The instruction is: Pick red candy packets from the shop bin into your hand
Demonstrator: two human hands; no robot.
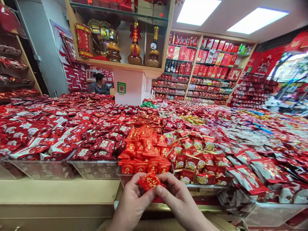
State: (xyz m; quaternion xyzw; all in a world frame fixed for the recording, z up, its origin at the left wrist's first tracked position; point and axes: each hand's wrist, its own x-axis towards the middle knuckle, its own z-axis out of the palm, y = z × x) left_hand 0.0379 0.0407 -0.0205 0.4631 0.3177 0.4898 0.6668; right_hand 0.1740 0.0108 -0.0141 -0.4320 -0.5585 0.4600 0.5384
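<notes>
Between my two hands is a small red candy packet (148, 181) with gold characters, held just in front of the bins. My left hand (134, 195) is closed on its left side, thumb in front and fingers curled behind. From the right, my right hand (176, 195) pinches the same packet, and the two thumb tips nearly meet at its lower edge. The fingers behind the packet are partly hidden. Directly beyond my hands, matching red packets (148, 144) are stacked in a clear bin. Durian-print packets (190, 160) fill the bin to the right.
Clear plastic bins (93, 170) of dark red packets line the pale counter edge (57, 191) on the left. Red and white packets (250, 176) overflow at right. A white pillar (128, 86) carries a QR sign. A person (101, 85) sits behind the display; glass shelves (120, 65) hang overhead.
</notes>
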